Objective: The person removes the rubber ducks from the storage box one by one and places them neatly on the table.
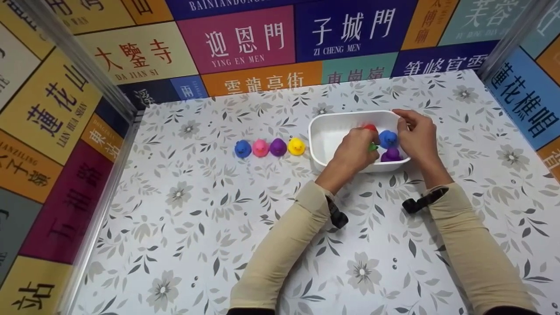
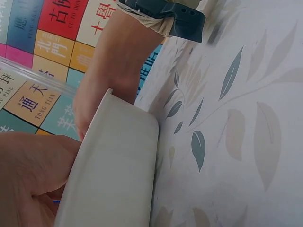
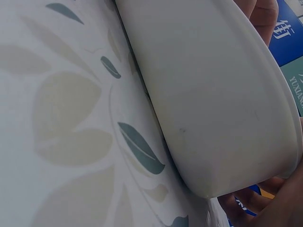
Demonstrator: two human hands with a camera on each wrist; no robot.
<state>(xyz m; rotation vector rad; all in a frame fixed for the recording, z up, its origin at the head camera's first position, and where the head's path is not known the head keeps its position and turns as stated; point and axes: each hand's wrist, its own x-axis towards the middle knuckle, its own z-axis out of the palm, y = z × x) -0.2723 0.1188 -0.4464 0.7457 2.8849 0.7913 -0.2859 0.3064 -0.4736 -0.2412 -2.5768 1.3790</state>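
Observation:
A white rectangular box point(image 1: 323, 131) stands on the table, holding small toy ducks. My left hand point(image 1: 356, 148) reaches down into it and pinches a green toy duck point(image 1: 372, 147), mostly hidden by the fingers. Just beyond those fingers a red toy duck point(image 1: 370, 127) partly shows. Toward the box's right end are a blue duck point(image 1: 387, 139) and a purple duck point(image 1: 391, 154). My right hand point(image 1: 419, 135) grips the box's right end at the rim. In the left wrist view the box wall point(image 2: 113, 156) hides what the left fingertips hold.
Left of the box, a row of toy ducks stands on the table: blue point(image 1: 243, 148), pink point(image 1: 260, 148), purple point(image 1: 278, 147) and yellow point(image 1: 296, 146), the yellow one close to the box. Panels with printed characters point(image 1: 249, 41) rise behind and beside the flower-patterned table point(image 1: 183, 245).

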